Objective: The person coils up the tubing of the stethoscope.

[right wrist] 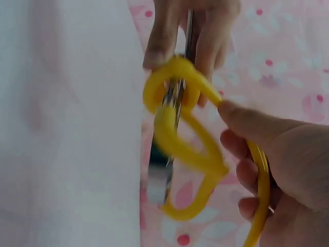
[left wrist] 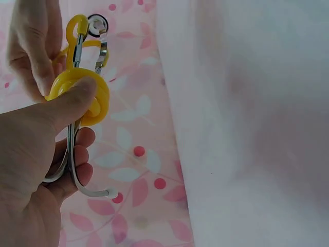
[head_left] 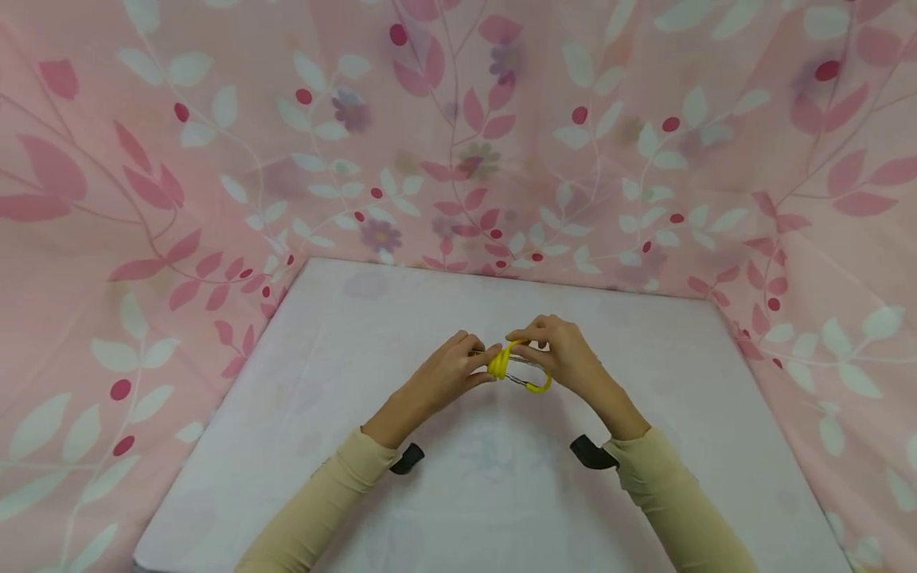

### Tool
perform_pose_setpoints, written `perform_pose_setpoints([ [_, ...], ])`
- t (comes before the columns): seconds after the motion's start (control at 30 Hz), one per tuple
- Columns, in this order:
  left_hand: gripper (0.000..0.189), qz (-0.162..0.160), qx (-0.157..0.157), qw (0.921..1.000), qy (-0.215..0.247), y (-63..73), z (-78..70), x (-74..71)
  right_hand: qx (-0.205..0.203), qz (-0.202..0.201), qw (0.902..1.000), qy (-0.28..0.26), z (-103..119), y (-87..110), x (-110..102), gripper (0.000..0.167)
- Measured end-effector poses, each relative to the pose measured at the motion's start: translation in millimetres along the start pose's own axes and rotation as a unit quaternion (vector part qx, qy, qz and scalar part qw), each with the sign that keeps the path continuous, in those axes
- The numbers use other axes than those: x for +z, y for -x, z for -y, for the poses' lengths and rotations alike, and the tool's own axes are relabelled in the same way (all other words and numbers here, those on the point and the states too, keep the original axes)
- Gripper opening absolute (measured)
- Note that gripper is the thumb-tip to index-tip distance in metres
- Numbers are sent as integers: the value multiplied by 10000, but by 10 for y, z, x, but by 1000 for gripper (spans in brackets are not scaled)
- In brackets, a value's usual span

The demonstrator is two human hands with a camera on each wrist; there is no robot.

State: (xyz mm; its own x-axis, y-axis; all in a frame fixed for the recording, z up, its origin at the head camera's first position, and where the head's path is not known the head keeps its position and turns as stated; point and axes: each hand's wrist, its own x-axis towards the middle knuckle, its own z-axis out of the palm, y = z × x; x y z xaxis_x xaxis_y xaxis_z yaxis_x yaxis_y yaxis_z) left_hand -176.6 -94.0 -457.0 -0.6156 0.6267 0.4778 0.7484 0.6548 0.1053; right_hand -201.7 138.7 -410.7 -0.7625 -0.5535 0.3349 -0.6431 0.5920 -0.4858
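Both hands hold a stethoscope with yellow tubing (head_left: pixel 497 366) above the white table. My left hand (head_left: pixel 447 370) grips it where the tubing is wound in a coil (left wrist: pixel 103 98) round the metal, the thumb pressing on the coil. Below that thumb, the curved metal ear tubes (left wrist: pixel 72 164) pass by the fingers, and a pale ear tip (left wrist: pixel 112 193) shows at one end. A round metal chest piece (left wrist: pixel 97 24) stands beyond the coil. Between thumb and fingers, my right hand (right wrist: pixel 303 164) pinches a length of yellow tube (right wrist: pixel 263 190) leading off the coil. A blurred loop hangs between the hands.
A white-covered table (head_left: pixel 487 493) lies under the hands. Pink leaf-patterned cloth (head_left: pixel 458 143) rises behind it and along both sides. Dark curved pieces (head_left: pixel 593 452) sit by both sleeve cuffs.
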Motion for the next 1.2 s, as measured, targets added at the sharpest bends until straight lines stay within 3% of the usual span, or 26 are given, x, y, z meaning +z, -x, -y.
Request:
perform_pose_setpoints([
  [0.1, 51, 68, 28, 9999, 133, -17, 2, -63, 100, 75, 9992, -379, -112, -45, -43, 21],
  [0.23, 53, 20, 151, 9996, 254, -9, 30, -86, 359, 465, 9927, -1056, -266, -65, -31, 21],
  [0.4, 53, 4, 357, 9979, 540, 20, 50, -61, 569, 1072, 9697, -2119, -503, -66, 49, 22],
  [0.5, 53, 27, 411, 9967, 704, 32, 45, -42, 681, 1221, 9566, -2558, -603, -50, 95, 25],
  [0.67, 54, -43, 443, 9961, 757, 46, 51, -20, 799, 1093, 9463, -2935, -658, 4, 193, 26],
  [0.83, 55, -279, 378, 9956, 817, 34, 61, -13, 959, 729, 9458, -3016, -701, 47, 285, 25],
  [1.07, 56, -687, -22, 9940, 851, -8, 74, -4, 589, 287, 9364, -3448, -685, 144, 484, 29],
  [1.2, 56, -883, -395, 9930, 679, -29, 98, 9, 1100, 132, 9247, -3642, -611, 191, 647, 32],
])
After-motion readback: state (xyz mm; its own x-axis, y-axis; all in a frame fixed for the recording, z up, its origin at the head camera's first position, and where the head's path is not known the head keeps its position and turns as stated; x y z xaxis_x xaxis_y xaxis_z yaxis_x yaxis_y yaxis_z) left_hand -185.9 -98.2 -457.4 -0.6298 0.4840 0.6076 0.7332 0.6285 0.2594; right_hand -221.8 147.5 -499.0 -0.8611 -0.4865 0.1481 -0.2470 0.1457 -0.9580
